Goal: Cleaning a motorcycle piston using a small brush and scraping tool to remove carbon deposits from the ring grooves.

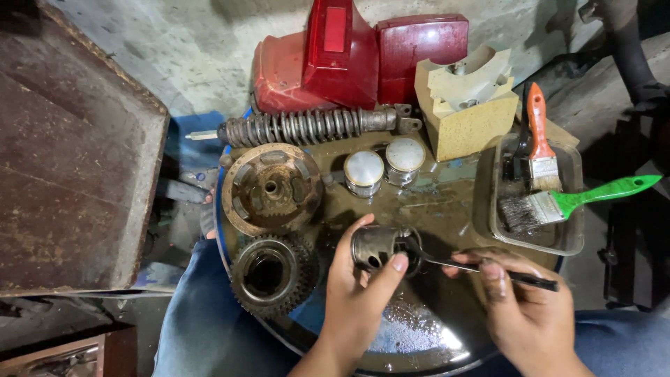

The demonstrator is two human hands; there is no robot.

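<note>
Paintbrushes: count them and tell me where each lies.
2. The orange-handled paintbrush and the green-handled paintbrush both lie in the clear plastic tray at right; none seems hidden.

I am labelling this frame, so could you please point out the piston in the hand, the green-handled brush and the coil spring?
piston (373, 246): head view, on its dark side wall.
green-handled brush (606, 192): head view, on the green handle.
coil spring (300, 127): head view, on the middle coils.

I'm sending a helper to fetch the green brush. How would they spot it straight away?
Start at the round oily drum top in front of the person. At its right edge sits a clear plastic tray holding two brushes. The green brush lies across it, handle pointing right past the rim; the orange brush beside it points away from the person.
</note>
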